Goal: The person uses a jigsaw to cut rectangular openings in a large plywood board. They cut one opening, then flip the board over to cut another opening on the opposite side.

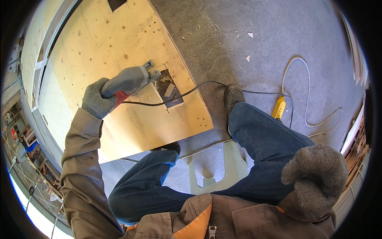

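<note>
My left hand (96,99), in a grey knit glove, is wrapped round the rear of a grey and red jigsaw (128,82). The jigsaw lies over a pale plywood sheet (87,51), its front end beside a roughly rectangular cut-out (170,88). Wood scraps show inside that opening. From the back of the tool a black cord (155,104) runs right, across the opening and over the sheet's edge. Gloved as well, my right hand (316,179) is half curled above my right thigh, its thumb and fingers apart and nothing visible in it.
A yellow cord connector (279,107) lies on the concrete floor (262,59) by my right knee, joined to a pale extension cord (307,95). Small wood chips are scattered farther off. Between my legs is a pale green plastic stool (229,169). Stacked boards (358,149) line the right.
</note>
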`<move>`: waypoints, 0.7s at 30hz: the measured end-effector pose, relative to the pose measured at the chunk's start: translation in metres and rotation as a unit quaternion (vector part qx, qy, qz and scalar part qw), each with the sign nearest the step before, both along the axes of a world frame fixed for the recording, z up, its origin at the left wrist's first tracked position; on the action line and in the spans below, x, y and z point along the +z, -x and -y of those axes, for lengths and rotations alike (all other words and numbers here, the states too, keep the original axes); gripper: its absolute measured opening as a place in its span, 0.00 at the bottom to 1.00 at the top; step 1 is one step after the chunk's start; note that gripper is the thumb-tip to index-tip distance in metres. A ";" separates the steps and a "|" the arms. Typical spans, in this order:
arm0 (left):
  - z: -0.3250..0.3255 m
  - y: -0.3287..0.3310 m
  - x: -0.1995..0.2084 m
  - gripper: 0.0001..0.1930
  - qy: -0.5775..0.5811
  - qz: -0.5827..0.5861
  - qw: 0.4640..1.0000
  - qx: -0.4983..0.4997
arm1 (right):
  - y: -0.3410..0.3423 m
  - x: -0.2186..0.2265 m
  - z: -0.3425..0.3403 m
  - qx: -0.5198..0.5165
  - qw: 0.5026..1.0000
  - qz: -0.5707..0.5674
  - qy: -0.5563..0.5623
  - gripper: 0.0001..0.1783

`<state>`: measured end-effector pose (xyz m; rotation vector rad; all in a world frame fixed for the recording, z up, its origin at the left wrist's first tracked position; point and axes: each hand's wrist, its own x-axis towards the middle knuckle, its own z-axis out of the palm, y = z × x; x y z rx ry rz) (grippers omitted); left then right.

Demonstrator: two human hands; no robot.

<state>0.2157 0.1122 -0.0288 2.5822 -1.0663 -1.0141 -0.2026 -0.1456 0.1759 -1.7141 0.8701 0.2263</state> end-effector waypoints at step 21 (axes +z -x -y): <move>0.005 0.007 -0.001 0.19 0.018 0.025 0.999 -0.017 | 0.013 -0.002 -0.018 -0.214 0.972 0.029 -0.092 0.31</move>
